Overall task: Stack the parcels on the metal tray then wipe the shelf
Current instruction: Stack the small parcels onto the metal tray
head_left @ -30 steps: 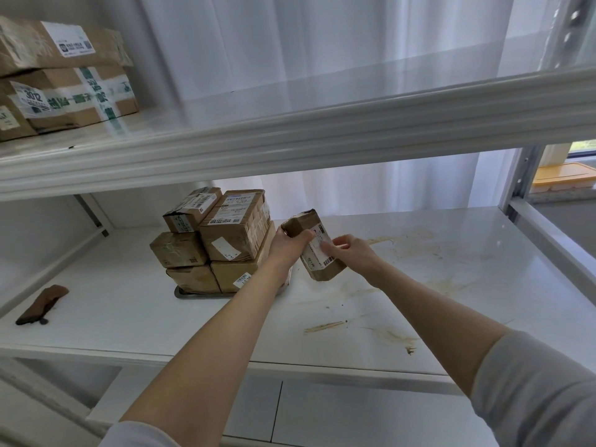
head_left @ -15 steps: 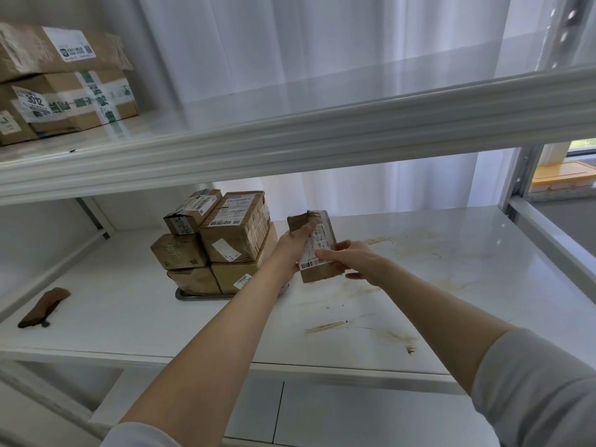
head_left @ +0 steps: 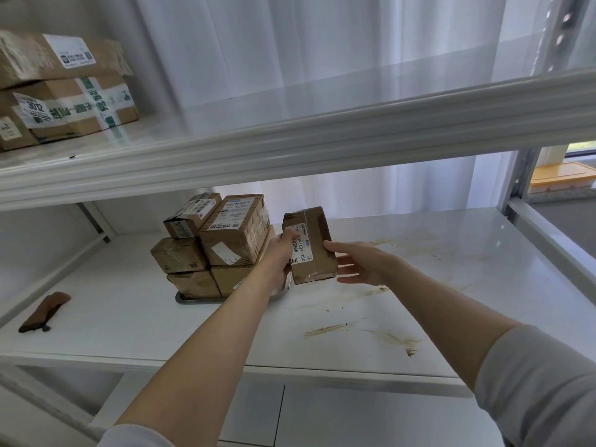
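A small brown parcel (head_left: 314, 243) with a white barcode label is held upright above the white shelf (head_left: 451, 279). My left hand (head_left: 280, 253) grips its left side, thumb on the label. My right hand (head_left: 361, 262) touches its right edge with the thumb, fingers spread behind and below it. Just left of it, several taped brown parcels (head_left: 232, 233) are stacked on a metal tray (head_left: 193, 299), of which only the front rim shows. Brown smears (head_left: 325, 329) mark the shelf to the right and front.
A dark brown cloth (head_left: 45, 311) lies at the shelf's left front. The upper shelf (head_left: 290, 146) overhangs close above the stack and carries larger boxes (head_left: 64, 91) at the left. A metal upright (head_left: 516, 182) stands at the right; white curtains hang behind.
The parcel has been turned from tilted to upright, its label now facing me. My right hand has loosened from a full grip to spread fingers at its right edge.
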The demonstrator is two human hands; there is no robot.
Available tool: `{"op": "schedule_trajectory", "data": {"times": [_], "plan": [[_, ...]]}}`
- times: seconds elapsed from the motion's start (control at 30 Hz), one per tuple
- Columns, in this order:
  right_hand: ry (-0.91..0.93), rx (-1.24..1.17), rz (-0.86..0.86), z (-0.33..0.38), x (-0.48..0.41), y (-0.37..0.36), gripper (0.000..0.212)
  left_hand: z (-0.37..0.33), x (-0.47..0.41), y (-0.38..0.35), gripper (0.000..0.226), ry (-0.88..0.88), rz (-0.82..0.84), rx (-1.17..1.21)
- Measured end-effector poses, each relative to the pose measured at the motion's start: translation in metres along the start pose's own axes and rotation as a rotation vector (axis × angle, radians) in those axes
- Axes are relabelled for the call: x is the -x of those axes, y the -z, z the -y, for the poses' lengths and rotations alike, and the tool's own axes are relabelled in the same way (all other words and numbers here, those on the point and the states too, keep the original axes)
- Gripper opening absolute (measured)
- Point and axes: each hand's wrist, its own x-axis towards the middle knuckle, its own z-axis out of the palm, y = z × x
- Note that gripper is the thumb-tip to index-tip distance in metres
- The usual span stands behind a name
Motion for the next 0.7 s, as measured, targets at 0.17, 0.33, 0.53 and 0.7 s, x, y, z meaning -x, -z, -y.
{"op": "schedule_trajectory", "data": {"times": [0.17, 0.33, 0.53, 0.7], "plan": [[0.082, 0.014, -0.059, 0.004, -0.003, -0.006, 0.035, -0.004, 0.002, 0.001, 0.023, 0.019, 0.029, 0.002], [0.142, -0.066, -0.134, 0.009, -0.007, -0.008, 0.037, -0.008, 0.004, 0.003, 0.026, 0.054, 0.096, -0.138], [0.145, -0.221, -0.113, 0.029, -0.005, -0.015, 0.034, -0.031, 0.01, 0.014, 0.026, -0.04, 0.117, -0.175], [0.147, -0.223, -0.159, 0.055, -0.011, -0.033, 0.037, -0.063, 0.011, 0.022, 0.038, -0.231, 0.018, -0.225]]}}
